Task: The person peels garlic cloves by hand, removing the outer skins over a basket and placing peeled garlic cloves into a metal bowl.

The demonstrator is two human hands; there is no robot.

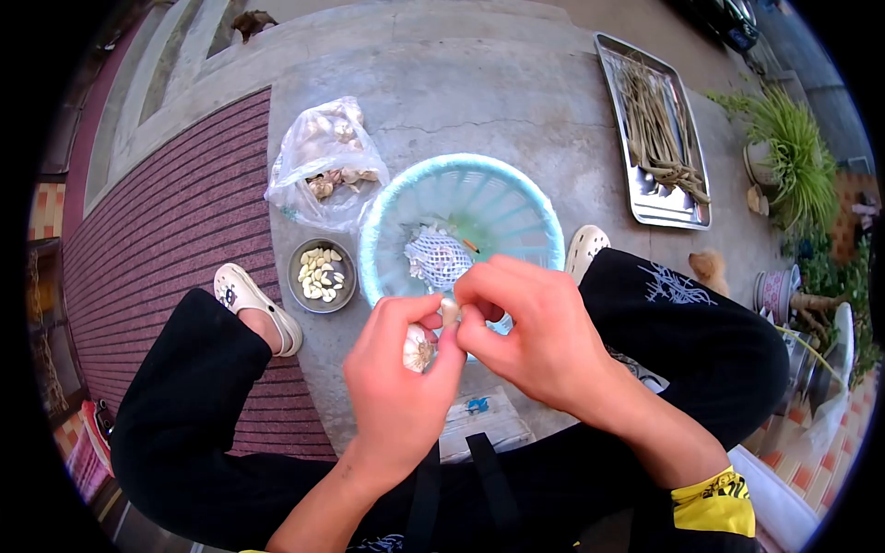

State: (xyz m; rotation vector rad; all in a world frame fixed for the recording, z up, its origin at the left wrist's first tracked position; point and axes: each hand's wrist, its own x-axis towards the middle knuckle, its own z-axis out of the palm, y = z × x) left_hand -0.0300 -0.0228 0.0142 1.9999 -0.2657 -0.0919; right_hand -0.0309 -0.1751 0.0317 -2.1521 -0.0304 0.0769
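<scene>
My left hand [395,382] is closed around a garlic bulb [418,350], and its thumb and forefinger pinch a single garlic clove [449,311]. The fingertips of my right hand [530,332] are closed at the clove's upper right side, touching it. Both hands are over the near rim of a light blue plastic basket [371,241]. Inside the basket lies a crumpled white foam net [439,258]. To the left, a round metal bowl [334,300] contains several peeled cloves [321,273].
A clear plastic bag [293,175] of garlic bulbs stands behind the bowl. At the upper right, a metal tray [687,214] bears dry stalks [656,120]. Potted plants [797,166] line the right side. A small tan animal [708,271] is beside my right knee.
</scene>
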